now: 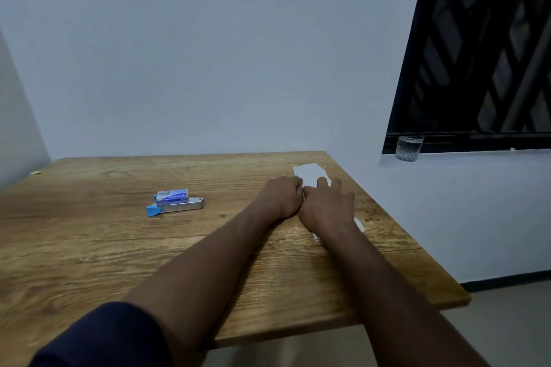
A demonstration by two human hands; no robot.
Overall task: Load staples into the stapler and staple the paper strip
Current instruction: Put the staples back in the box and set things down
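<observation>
A white paper strip [310,171] lies on the right part of the wooden table [119,247], running from the far edge toward me. My right hand [328,202] rests flat on it with the fingers spread. My left hand [283,195] is beside it, fingers curled at the strip's left edge. The two hands touch each other. A metal stapler [182,207] with a blue end lies on the table well to the left of both hands. A blue staple box [172,196] sits right behind it, touching it.
The table's right edge [417,244] is close to my right hand, with floor beyond it. A glass of water [409,148] stands on the white window ledge at the right. A small yellow-green scrap [35,172] lies at the table's far left corner.
</observation>
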